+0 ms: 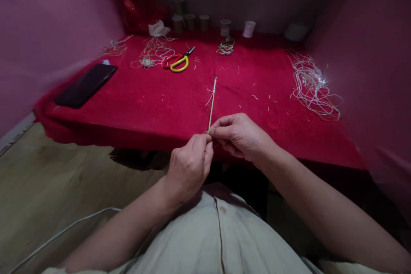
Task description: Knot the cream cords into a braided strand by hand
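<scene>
A thin braided cord (211, 109), pale at its far part and green toward me, runs from a small loop on the red cloth to the table's front edge. Both hands meet at its near end. My left hand (192, 158) is closed, thumb and fingers pinching the cord's end. From the right, my right hand (239, 137) pinches at the same spot, its fingertips touching the green part. Fine loose strands show between the fingers; their exact hold is hidden. Short thread ends stick out sideways partway along the cord.
Red-and-yellow scissors (180, 62) lie beyond my hands, beside tangled threads (149, 58). A black phone (86, 85) rests at left. More loose thread (313, 87) lies at right. Several spools, including a white spool (249, 29), stand at the back of the red cloth (154, 107).
</scene>
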Tool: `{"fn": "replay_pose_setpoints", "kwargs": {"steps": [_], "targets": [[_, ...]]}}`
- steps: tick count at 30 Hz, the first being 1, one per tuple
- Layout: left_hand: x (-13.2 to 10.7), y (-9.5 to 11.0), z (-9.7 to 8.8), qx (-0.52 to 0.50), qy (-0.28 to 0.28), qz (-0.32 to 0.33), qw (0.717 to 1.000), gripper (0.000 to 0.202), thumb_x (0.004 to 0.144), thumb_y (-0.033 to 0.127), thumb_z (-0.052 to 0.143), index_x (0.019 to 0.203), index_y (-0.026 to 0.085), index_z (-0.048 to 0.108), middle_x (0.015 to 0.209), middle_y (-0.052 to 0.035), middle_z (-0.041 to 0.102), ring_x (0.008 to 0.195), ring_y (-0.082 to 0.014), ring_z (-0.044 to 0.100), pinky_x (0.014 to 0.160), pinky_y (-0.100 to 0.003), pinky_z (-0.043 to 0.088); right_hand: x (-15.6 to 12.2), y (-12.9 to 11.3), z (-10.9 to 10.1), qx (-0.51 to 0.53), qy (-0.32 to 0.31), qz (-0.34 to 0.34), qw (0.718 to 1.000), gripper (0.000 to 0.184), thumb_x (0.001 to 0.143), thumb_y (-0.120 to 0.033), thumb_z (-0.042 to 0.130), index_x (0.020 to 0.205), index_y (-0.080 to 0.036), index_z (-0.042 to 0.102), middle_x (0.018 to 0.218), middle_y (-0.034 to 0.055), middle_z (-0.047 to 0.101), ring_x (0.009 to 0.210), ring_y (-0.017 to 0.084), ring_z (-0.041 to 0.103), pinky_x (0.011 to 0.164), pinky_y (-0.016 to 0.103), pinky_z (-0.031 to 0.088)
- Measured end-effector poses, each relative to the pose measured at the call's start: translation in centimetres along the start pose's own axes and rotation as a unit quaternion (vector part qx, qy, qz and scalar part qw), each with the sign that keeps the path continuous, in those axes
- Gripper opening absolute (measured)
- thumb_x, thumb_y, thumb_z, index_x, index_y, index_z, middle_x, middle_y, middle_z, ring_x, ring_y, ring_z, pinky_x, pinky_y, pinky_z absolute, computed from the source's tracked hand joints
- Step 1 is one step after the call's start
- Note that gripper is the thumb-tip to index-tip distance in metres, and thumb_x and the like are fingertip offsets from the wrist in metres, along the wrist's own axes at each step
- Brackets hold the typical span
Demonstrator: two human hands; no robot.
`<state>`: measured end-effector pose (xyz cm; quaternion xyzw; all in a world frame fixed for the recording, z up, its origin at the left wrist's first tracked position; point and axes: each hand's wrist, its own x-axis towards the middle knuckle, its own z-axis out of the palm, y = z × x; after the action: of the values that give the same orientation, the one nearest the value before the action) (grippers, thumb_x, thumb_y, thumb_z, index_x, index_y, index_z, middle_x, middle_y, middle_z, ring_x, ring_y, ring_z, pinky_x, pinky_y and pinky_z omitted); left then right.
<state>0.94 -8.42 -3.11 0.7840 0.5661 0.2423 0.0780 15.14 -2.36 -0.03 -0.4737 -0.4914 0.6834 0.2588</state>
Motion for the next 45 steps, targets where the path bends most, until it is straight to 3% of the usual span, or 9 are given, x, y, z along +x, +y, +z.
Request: {"fn": "replay_pose_setpoints", "kwargs": {"steps": [7,14,19,22,24,27,30,38,45], "targets": [[0.1,-0.8,-0.5,-0.003,-0.054,0.059,0.997,0.024,0.093,0.020,0.035,0.091,0.014,0.058,0.081,-0.0080,0.064,0.072,-0.0163,0.061,0.067,-0.026,0.047,0.0,0.1,0.0,-0.004,0.000,0.000,1.000,0.014,0.071,-0.013,0.058,0.059,-0.016,0.052,0.038,-0.0081,0.040,0.027,0.004,0.029,0.025,0.016,0.018],[0.1,-0.9,0.0,0.011,-0.068,0.044,0.997,0.027,0.092,0.020,0.034,0.091,0.013,0.060,0.080,-0.0089,0.063,0.072,-0.0171,0.060,0.066,-0.027,0.047,-0.1,0.2,0.0,0.001,-0.003,-0.004,1.000,0.014,0.071,-0.012,0.058,0.059,-0.016,0.052,0.039,-0.0080,0.041,0.027,0.003,0.030,0.024,0.015,0.018],[0.7,-1.0,-2.0,-0.143,-0.075,-0.004,0.987,0.016,0.088,0.024,0.048,0.080,0.018,0.060,0.075,-0.0039,0.063,0.067,-0.0133,0.058,0.063,-0.023,0.046,-0.1,0.2,0.1,-0.007,0.011,-0.003,1.000,0.015,0.073,-0.012,0.057,0.059,-0.015,0.052,0.038,-0.0079,0.041,0.027,0.003,0.031,0.025,0.015,0.018],[1.8,-1.0,-3.5,-0.292,-0.028,-0.198,0.935,0.013,0.084,0.030,0.056,0.089,0.019,0.058,0.053,0.0030,0.056,0.044,-0.0096,0.051,0.044,-0.019,0.040,-0.1,0.3,-0.1,-0.013,0.003,-0.007,1.000,0.014,0.073,-0.014,0.057,0.060,-0.016,0.053,0.037,-0.0080,0.041,0.026,0.004,0.030,0.025,0.016,0.017],[2.5,-1.0,-3.8,-0.395,-0.067,-0.270,0.876,0.021,0.081,0.031,0.060,0.096,0.017,0.056,0.048,0.0044,0.057,0.035,-0.0092,0.048,0.036,-0.018,0.036,-0.1,0.4,-0.1,-0.017,0.000,-0.013,1.000,0.014,0.073,-0.014,0.058,0.061,-0.016,0.053,0.037,-0.0082,0.040,0.026,0.004,0.030,0.025,0.016,0.017],[3.4,-1.1,-3.4,-0.510,-0.142,-0.292,0.796,0.023,0.077,0.029,0.065,0.091,0.013,0.057,0.052,-0.0002,0.063,0.039,-0.0119,0.057,0.039,-0.019,0.043,-0.2,0.3,-0.2,-0.021,0.000,-0.014,1.000,0.014,0.074,-0.014,0.057,0.061,-0.015,0.053,0.037,-0.0080,0.041,0.027,0.004,0.031,0.026,0.016,0.017],[3.7,-1.5,-2.9,-0.548,-0.170,-0.286,0.767,0.019,0.075,0.026,0.067,0.082,0.011,0.059,0.055,-0.0027,0.065,0.046,-0.0126,0.062,0.047,-0.020,0.050,-0.3,0.2,-0.2,-0.031,-0.002,-0.008,0.999,0.014,0.075,-0.015,0.057,0.061,-0.015,0.054,0.037,-0.0077,0.042,0.027,0.004,0.031,0.026,0.016,0.017],[4.2,-1.1,-3.2,-0.517,-0.163,-0.298,0.786,0.011,0.073,0.019,0.066,0.073,0.015,0.056,0.046,0.0033,0.059,0.038,-0.0103,0.057,0.040,-0.020,0.048,-0.3,-0.3,0.1,-0.045,0.007,0.004,0.999,0.020,0.077,-0.017,0.057,0.058,-0.016,0.051,0.035,-0.0078,0.039,0.026,0.004,0.030,0.026,0.016,0.018],[4.6,-0.7,-3.5,-0.480,-0.182,-0.304,0.803,0.010,0.074,0.022,0.065,0.074,0.015,0.057,0.047,0.0033,0.058,0.037,-0.0102,0.056,0.038,-0.019,0.047,-0.3,-0.1,0.4,-0.187,0.071,-0.022,0.979,0.015,0.073,-0.012,0.055,0.059,-0.016,0.054,0.035,-0.0063,0.040,0.030,0.005,0.035,0.031,0.018,0.021]]}}
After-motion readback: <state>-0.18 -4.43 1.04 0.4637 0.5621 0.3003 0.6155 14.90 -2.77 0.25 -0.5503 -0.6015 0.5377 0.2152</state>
